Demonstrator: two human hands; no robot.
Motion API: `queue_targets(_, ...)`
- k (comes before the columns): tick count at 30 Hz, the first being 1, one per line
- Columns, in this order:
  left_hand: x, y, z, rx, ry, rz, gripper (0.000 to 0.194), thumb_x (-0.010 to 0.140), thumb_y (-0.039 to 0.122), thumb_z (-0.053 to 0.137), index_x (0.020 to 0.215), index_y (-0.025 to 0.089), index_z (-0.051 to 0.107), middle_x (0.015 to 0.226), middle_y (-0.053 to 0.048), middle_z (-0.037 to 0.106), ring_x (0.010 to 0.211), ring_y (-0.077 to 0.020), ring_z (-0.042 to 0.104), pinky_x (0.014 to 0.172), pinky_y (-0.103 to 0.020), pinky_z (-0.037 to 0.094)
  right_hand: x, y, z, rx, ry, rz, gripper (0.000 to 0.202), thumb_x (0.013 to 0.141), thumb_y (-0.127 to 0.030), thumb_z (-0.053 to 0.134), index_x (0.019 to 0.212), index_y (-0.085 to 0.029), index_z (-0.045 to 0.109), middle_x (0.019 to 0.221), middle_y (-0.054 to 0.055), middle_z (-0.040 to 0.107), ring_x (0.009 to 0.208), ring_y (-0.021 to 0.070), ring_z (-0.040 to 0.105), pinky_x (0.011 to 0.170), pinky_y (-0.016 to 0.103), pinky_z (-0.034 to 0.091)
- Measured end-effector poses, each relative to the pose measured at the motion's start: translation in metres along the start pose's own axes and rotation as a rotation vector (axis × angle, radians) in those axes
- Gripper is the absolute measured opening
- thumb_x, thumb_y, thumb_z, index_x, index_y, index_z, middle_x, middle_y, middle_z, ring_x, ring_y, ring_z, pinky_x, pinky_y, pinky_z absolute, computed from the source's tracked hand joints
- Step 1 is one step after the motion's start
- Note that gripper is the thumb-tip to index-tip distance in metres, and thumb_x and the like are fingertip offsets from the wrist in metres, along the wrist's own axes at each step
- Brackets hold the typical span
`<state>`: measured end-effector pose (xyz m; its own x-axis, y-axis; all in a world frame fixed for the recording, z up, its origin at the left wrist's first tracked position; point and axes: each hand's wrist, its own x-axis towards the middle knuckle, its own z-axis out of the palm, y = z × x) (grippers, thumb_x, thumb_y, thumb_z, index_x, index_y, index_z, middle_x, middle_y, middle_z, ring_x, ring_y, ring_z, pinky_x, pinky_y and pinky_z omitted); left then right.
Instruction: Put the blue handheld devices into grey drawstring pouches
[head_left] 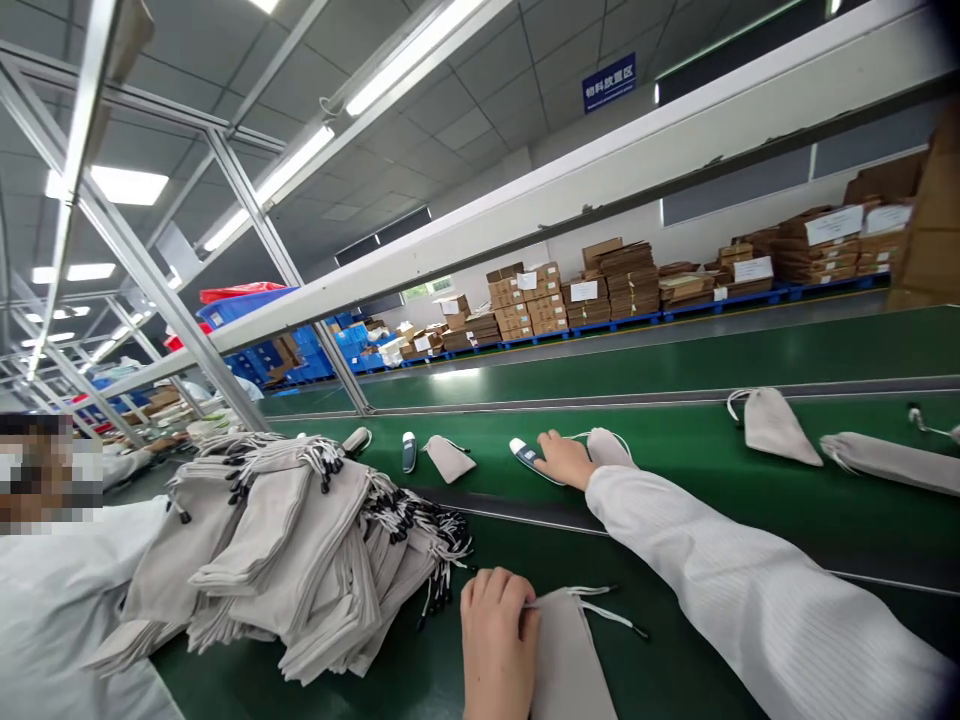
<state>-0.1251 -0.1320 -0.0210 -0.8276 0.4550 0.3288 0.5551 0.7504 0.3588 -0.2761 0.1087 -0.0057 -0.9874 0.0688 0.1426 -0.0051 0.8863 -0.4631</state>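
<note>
My left hand (pixel 496 635) is closed on the top edge of a flat grey drawstring pouch (pixel 570 655) at the near edge of the green table. White cords with black tips trail from the pouch's right side. My right hand (pixel 564 460) reaches out over the green belt, its fingers on a dark blue and white item (pixel 527 455). Just beyond that wrist lies a small grey pouch (pixel 611 449). A big heap of flat grey pouches (pixel 300 550) with white cords is to the left of my left hand.
On the belt (pixel 675 440) lie another blue item (pixel 409 452), a pouch (pixel 450 460), and more pouches at right (pixel 780 428). A person in white (pixel 67 590) is at far left. A white beam (pixel 525 210) crosses above.
</note>
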Motion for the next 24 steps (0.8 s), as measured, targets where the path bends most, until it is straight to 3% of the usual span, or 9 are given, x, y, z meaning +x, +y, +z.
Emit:
queue_targets(5, -0.005, 0.006, 0.004, 0.054, 0.061, 0.014, 0.031, 0.073, -0.008, 0.049, 0.078, 0.022, 0.053, 0.085, -0.001, 0.059, 0.083, -0.0222, 0.054, 0.083, -0.042, 0.043, 0.013, 0.009, 0.020, 0.069, -0.115, 0.045, 0.022, 0.084, -0.034, 0.065, 0.097, -0.016, 0.061, 0.090, 0.010, 0.069, 0.082, 0.0250, 0.066, 0.065, 0.028, 0.042)
queue_targets(9, -0.008, 0.005, 0.010, 0.050, 0.126, 0.027, 0.029, 0.077, -0.008, 0.048, 0.074, 0.020, 0.050, 0.081, 0.001, 0.057, 0.081, -0.0187, 0.051, 0.088, -0.041, 0.043, 0.000, 0.007, 0.020, 0.207, -0.097, 0.016, 0.021, 0.085, -0.034, 0.061, 0.095, -0.016, 0.055, 0.091, 0.009, 0.067, 0.080, 0.0223, 0.066, 0.063, 0.026, 0.043)
queue_targets(13, -0.011, 0.003, 0.012, -0.016, 0.127, 0.092, 0.029, 0.077, -0.007, 0.048, 0.077, 0.022, 0.051, 0.080, 0.003, 0.057, 0.088, -0.0178, 0.052, 0.108, -0.050, 0.031, -0.034, 0.001, 0.013, 0.466, -0.039, 0.003, 0.034, 0.093, -0.045, 0.048, 0.113, -0.018, 0.042, 0.089, 0.006, 0.064, 0.061, 0.0169, 0.062, 0.052, 0.027, 0.046)
queue_targets(15, -0.012, 0.004, 0.010, -0.043, 0.123, 0.100, 0.028, 0.077, -0.006, 0.047, 0.078, 0.022, 0.050, 0.078, 0.003, 0.057, 0.090, -0.0180, 0.053, 0.110, -0.052, 0.027, -0.056, -0.001, 0.009, 0.713, -0.023, -0.008, 0.046, 0.088, -0.052, 0.055, 0.117, -0.021, 0.037, 0.080, 0.000, 0.060, 0.047, 0.0140, 0.054, 0.043, 0.027, 0.043)
queue_targets(18, -0.013, 0.009, 0.004, -0.138, 0.113, 0.103, 0.028, 0.075, -0.006, 0.046, 0.078, 0.022, 0.050, 0.077, 0.004, 0.056, 0.087, -0.0173, 0.053, 0.111, -0.053, 0.023, -0.087, -0.006, 0.002, 0.954, -0.027, -0.024, 0.065, 0.079, -0.056, 0.069, 0.122, -0.025, 0.033, 0.078, -0.004, 0.057, 0.042, 0.0124, 0.052, 0.038, 0.025, 0.043)
queue_targets(21, -0.011, 0.013, -0.004, -0.355, 0.107, 0.068, 0.024, 0.072, -0.003, 0.050, 0.077, 0.021, 0.049, 0.075, 0.004, 0.053, 0.080, -0.0162, 0.050, 0.105, -0.047, 0.028, -0.108, -0.015, -0.006, 0.995, -0.048, -0.027, 0.076, 0.077, -0.059, 0.072, 0.128, -0.026, 0.027, 0.079, -0.004, 0.058, 0.041, 0.0122, 0.054, 0.036, 0.024, 0.044)
queue_targets(24, -0.009, 0.011, -0.009, -0.518, 0.090, 0.006, 0.015, 0.079, 0.008, 0.056, 0.076, 0.021, 0.049, 0.076, 0.002, 0.051, 0.079, -0.0174, 0.046, 0.086, -0.035, 0.036, -0.121, -0.027, -0.014, 1.016, -0.027, -0.084, 0.075, 0.079, -0.057, 0.071, 0.128, -0.026, 0.024, 0.077, -0.006, 0.057, 0.041, 0.0111, 0.054, 0.037, 0.023, 0.044)
